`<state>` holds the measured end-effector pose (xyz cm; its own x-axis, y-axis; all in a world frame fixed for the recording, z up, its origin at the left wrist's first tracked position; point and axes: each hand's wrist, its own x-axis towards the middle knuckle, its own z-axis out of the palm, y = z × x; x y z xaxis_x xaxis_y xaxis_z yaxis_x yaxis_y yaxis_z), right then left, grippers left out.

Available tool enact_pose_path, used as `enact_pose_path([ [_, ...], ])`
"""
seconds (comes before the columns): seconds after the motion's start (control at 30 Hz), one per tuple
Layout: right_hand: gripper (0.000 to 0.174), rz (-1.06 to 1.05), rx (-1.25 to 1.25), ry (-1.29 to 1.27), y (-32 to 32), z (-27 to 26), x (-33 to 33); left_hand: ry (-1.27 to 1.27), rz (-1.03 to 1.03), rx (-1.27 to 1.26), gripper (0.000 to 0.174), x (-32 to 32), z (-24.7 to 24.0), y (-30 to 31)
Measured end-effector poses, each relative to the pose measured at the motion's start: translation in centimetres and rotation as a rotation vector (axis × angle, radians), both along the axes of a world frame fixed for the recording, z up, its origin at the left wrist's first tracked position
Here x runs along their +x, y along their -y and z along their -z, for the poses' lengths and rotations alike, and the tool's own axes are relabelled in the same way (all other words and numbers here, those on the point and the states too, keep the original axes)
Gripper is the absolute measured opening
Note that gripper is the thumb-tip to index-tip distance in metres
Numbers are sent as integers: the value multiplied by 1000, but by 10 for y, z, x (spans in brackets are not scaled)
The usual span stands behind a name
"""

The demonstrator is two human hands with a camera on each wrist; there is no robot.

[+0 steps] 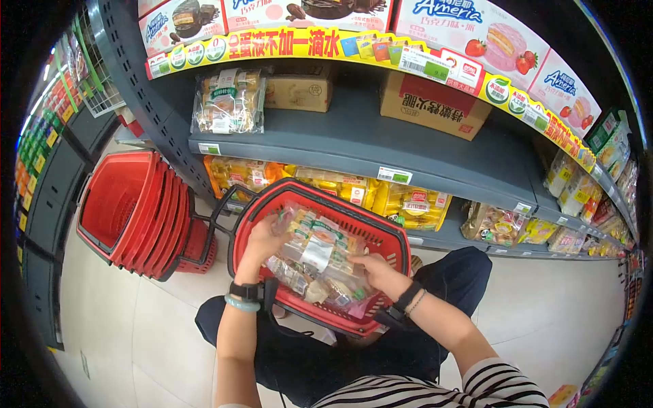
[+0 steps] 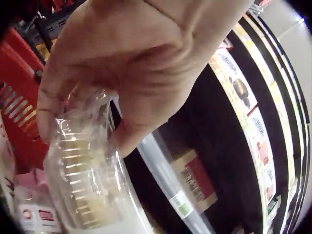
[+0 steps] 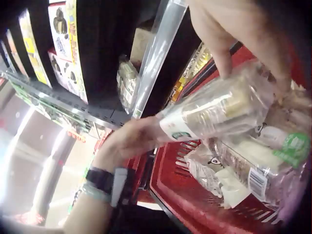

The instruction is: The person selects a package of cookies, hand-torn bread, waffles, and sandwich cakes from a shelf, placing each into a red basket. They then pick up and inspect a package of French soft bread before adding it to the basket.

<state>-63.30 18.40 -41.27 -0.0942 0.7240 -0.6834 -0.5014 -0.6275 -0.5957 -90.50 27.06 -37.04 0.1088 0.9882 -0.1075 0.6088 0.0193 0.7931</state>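
A clear plastic bag of packaged bread (image 1: 318, 238), with a white and green label, is held over a red shopping basket (image 1: 354, 216). My left hand (image 1: 265, 239) grips its left end, and in the left wrist view the thumb and fingers pinch the crinkled wrap. At the other end, my right hand (image 1: 382, 273) holds the bag between thumb and fingers, as the right wrist view shows. Beneath it, other clear food packs (image 3: 248, 163) lie in the basket, one with a barcode and one with a green label. The basket sits in front of my bent knees.
Stacked red baskets (image 1: 129, 204) stand on the floor at left. A grey shelf (image 1: 354, 146) ahead carries a similar bread bag (image 1: 228, 102) and cardboard boxes (image 1: 435, 105). Yellow food bags (image 1: 411, 204) fill the lower shelf behind the basket. The basket's black handle (image 1: 221, 212) juts out left.
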Motion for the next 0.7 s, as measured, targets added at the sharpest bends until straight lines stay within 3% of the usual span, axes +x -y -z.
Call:
enact_pose_path([
  [0.03,33,-24,-13,-74,5,1,2,98,26,32,72,-4,-3,2],
  [0.1,34,-49,-86,-89,18,-12,6,67,68,87,72,-6,-58,21],
  [0.2,43,-30,41,-129,41,-56,4,199,85,57,76,-16,-82,33],
  [0.27,51,124,445,-33,46,-80,3,614,188,-28,84,-12,-96,37],
  [0.3,57,156,541,54,46,-84,5,610,196,-32,84,-7,-100,37],
  [0.37,56,318,577,-41,46,-99,9,826,397,83,89,7,-107,38],
  [0.43,56,350,640,50,44,-111,18,776,402,59,87,17,-112,42],
  [0.5,56,377,704,150,43,-124,28,898,354,-154,79,26,-112,40],
  [0.53,56,356,755,242,43,-131,33,867,362,-111,64,28,-99,32],
  [0.7,57,176,887,560,48,-188,45,962,252,-291,49,58,-88,23],
])
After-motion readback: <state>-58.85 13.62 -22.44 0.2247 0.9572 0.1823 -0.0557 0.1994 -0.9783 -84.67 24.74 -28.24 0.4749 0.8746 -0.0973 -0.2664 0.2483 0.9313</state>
